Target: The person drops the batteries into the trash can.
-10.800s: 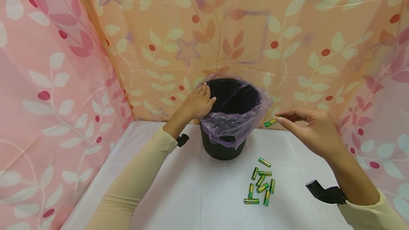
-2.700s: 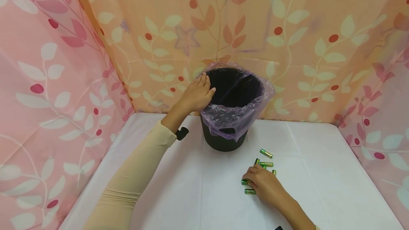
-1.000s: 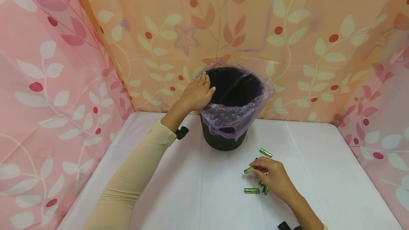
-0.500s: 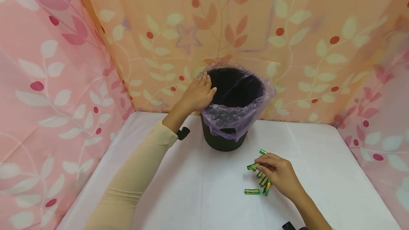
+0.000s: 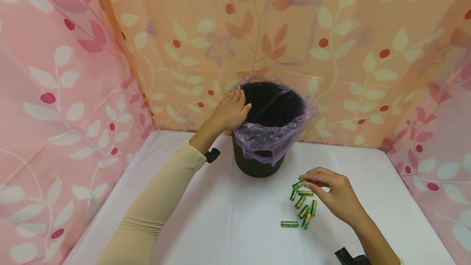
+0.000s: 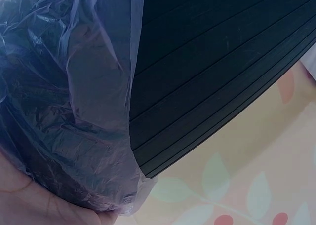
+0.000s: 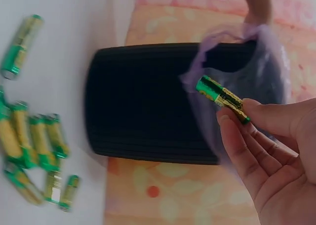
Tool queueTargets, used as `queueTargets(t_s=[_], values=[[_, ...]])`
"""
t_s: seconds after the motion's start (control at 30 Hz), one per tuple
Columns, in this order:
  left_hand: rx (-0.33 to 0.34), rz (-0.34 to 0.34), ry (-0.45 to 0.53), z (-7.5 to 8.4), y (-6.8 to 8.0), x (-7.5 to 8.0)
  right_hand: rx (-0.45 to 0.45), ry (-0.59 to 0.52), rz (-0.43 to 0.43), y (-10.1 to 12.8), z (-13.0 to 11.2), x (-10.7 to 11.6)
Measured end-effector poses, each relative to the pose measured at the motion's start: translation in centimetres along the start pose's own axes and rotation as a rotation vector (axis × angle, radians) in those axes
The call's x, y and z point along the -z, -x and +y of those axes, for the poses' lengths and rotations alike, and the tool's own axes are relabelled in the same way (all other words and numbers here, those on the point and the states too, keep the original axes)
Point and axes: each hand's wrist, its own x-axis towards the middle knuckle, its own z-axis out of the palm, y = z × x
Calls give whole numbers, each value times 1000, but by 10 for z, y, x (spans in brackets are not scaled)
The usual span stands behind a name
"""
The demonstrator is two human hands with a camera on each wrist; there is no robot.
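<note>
In the head view, a black trash bin [image 5: 257, 166] lined with a thin purple plastic bag [image 5: 274, 142] stands at the back of the white table. My left hand [image 5: 229, 109] grips the bin's left rim over the bag, fingers hooked across the edge; the left wrist view shows part of that hand [image 6: 34, 200] against the bag. Between thumb and fingers, my right hand [image 5: 333, 193] pinches one green-and-gold battery [image 5: 299, 184], plain in the right wrist view as a battery [image 7: 222, 97] held by one end. It hovers above the loose batteries [image 5: 289, 224], right of the bin.
Several more batteries [image 5: 303, 212] lie scattered on the white table [image 5: 206, 216] in front of the bin and to its right. A floral cloth backdrop [image 5: 272, 23] rises directly behind the bin, with pink floral cloth [image 5: 55, 134] on the left side.
Since about a second ago, my right hand has lifted a battery from the pile and moved it up and right. Earlier it held another battery beside the bin. My left hand has stayed on the rim.
</note>
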Motion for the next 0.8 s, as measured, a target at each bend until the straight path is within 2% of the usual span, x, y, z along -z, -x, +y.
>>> queueTargets(t_s=[0.23,0.47,0.8], values=[[-2,-9,1,1,2,-1,48,19,-5,-24,-18,26],[2,-11,0,0,2,-1,104,-2,-13,-59,-34,47],[6,-13,4,1,1,1,46,-61,-84,-106,-47,59]])
